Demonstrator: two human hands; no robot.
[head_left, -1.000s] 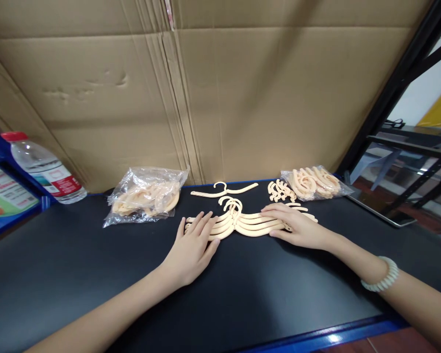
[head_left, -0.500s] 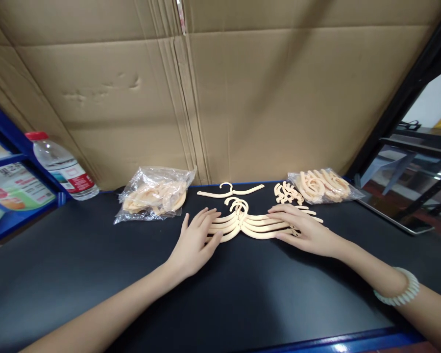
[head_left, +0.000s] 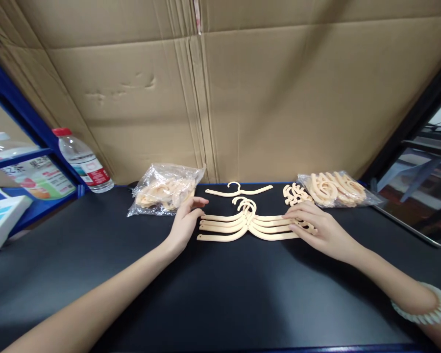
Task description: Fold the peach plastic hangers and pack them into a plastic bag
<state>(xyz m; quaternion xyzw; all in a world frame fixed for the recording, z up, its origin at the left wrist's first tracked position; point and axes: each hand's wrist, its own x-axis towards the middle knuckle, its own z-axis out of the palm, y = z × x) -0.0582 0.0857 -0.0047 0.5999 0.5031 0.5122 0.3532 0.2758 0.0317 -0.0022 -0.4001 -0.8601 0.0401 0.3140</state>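
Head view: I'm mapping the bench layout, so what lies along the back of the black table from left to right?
Water bottle → left plastic bag of hangers → single hanger → loose hooks → right plastic bag of hangers.

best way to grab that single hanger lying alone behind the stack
Probably by the thin shoulder bar just beside its hook, coming straight down from above. The single hanger lies flat on the black table, so only a top pinch gets under it. Its ends sit close to the stack of hangers and the loose hooks; the middle has more room.
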